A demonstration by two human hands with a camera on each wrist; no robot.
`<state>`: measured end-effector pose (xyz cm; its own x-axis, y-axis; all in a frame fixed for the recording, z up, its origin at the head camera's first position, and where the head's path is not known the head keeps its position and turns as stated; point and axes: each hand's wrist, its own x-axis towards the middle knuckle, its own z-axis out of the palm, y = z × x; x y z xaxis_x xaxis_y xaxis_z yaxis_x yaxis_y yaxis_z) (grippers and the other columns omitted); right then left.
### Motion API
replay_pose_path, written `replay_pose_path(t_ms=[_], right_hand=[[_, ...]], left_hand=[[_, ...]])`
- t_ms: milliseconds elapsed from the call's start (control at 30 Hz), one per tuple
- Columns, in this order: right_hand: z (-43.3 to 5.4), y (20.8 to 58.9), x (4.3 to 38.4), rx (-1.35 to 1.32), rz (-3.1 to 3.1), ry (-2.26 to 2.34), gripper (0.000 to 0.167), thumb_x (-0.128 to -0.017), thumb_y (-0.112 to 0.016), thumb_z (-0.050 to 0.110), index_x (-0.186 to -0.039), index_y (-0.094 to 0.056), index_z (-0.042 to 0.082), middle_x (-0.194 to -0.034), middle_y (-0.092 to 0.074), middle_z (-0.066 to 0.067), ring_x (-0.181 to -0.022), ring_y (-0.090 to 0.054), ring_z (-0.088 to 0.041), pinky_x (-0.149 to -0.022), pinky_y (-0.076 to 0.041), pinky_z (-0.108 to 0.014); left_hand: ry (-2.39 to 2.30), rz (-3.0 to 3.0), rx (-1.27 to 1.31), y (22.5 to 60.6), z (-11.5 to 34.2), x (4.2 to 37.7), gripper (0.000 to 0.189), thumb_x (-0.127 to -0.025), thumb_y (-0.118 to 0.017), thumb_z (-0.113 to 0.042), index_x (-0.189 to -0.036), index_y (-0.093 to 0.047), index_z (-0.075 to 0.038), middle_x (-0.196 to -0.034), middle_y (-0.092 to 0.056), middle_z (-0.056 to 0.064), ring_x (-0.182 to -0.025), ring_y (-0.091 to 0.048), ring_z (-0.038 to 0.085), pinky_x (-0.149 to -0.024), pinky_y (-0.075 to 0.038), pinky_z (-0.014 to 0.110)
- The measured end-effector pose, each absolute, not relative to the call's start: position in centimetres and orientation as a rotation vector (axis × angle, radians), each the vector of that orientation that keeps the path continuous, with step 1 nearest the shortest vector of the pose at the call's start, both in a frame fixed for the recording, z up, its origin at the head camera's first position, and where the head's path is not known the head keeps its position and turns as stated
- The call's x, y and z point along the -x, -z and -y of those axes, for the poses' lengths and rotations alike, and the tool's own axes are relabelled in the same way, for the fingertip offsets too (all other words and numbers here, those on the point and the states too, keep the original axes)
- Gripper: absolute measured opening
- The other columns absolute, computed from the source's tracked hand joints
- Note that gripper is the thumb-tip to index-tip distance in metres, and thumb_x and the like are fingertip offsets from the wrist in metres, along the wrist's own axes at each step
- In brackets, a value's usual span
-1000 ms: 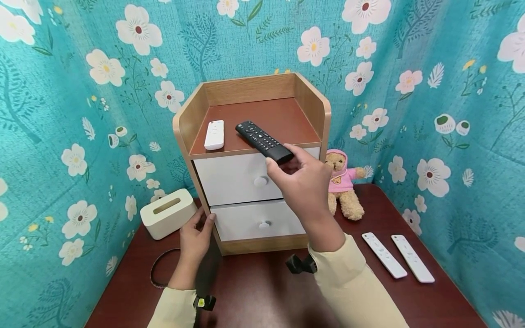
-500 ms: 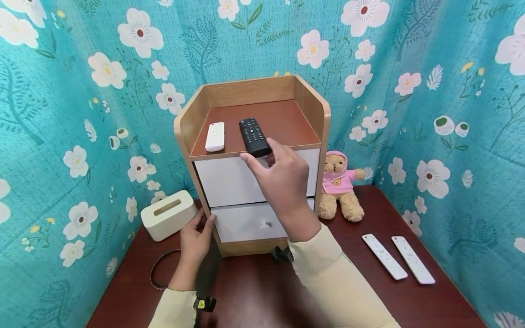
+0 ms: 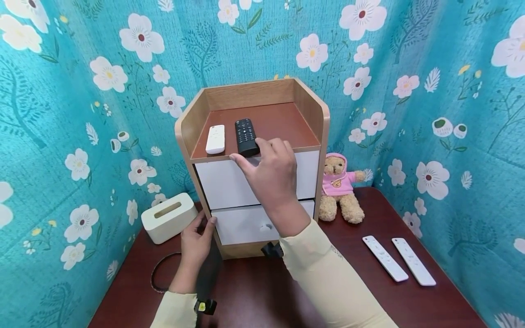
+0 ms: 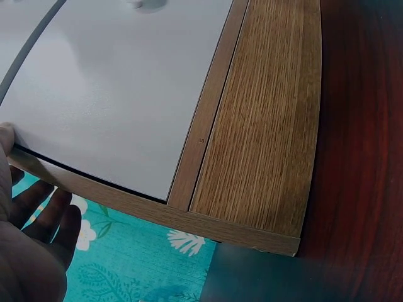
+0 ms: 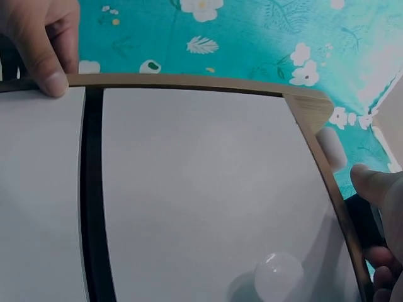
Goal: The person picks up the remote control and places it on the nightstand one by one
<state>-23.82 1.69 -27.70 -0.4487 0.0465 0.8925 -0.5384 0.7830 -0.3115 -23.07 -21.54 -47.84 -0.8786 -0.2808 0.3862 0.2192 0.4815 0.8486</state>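
Note:
My right hand (image 3: pixel 274 171) holds the near end of a black remote control (image 3: pixel 246 135) between thumb and fingers. The remote lies over the brown top of a small drawer cabinet (image 3: pixel 250 82), just right of a white remote control (image 3: pixel 215 139). In the right wrist view, thumb and fingertips stand on either side of the black remote (image 5: pixel 364 220), at the cabinet's top edge. My left hand (image 3: pixel 196 241) grips the cabinet's left side low down, thumb at the front edge and fingers round the side. The left wrist view shows those fingers (image 4: pixel 47 214) beside the wooden side panel.
A cream tissue box (image 3: pixel 169 218) stands left of the cabinet, with a thin dark loop (image 3: pixel 153 273) in front. At right sit a teddy bear (image 3: pixel 338 187) in pink and two white remotes, the inner remote (image 3: pixel 385 258) and the outer remote (image 3: pixel 413 262). Flowered curtains surround the table.
My right hand has moved left and slightly down, bringing the black remote over the cabinet top beside the white one and turning it nearly straight. The left hand keeps its place.

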Motion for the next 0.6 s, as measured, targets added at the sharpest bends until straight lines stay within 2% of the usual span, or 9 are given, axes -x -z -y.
replay_pose_path(t_ms=[233, 333, 600], right_hand=[[-1.33, 27.50, 24.21, -0.352, 1.961, -0.629, 0.065, -0.091, -0.086, 0.058, -0.119, -0.080, 0.000, -0.096, -0.067, -0.012, -0.092, -0.059, -0.028, -0.082, -0.049, -0.040], [-1.21, 27.31, 24.26, -0.337, 1.983, -0.621, 0.065, -0.092, -0.085, 0.058, -0.121, -0.080, 0.000, -0.097, -0.067, -0.013, -0.093, -0.059, -0.027, -0.082, -0.049, -0.040], [-0.99, 27.14, 24.12, -0.309, 2.054, -0.621, 0.064, -0.093, -0.084, 0.057, -0.124, -0.079, 0.001, -0.100, -0.068, -0.012, -0.095, -0.058, -0.027, -0.083, -0.048, -0.040]], left_hand=[[1.389, 2.213, -0.021, 47.63, 21.40, 23.24, 0.043, -0.108, -0.072, -0.033, -0.146, -0.071, -0.014, -0.116, -0.080, 0.015, -0.098, -0.068, 0.015, -0.081, -0.052, 0.017], [1.389, 2.212, -0.021, 47.60, 21.39, 23.35, 0.043, -0.108, -0.072, -0.034, -0.147, -0.070, -0.015, -0.116, -0.080, 0.015, -0.098, -0.066, 0.013, -0.082, -0.051, 0.016], [1.391, 2.217, -0.033, 48.05, 21.59, 23.33, 0.047, -0.107, -0.074, -0.036, -0.147, -0.070, -0.014, -0.119, -0.079, 0.016, -0.102, -0.067, 0.020, -0.082, -0.051, 0.015]])
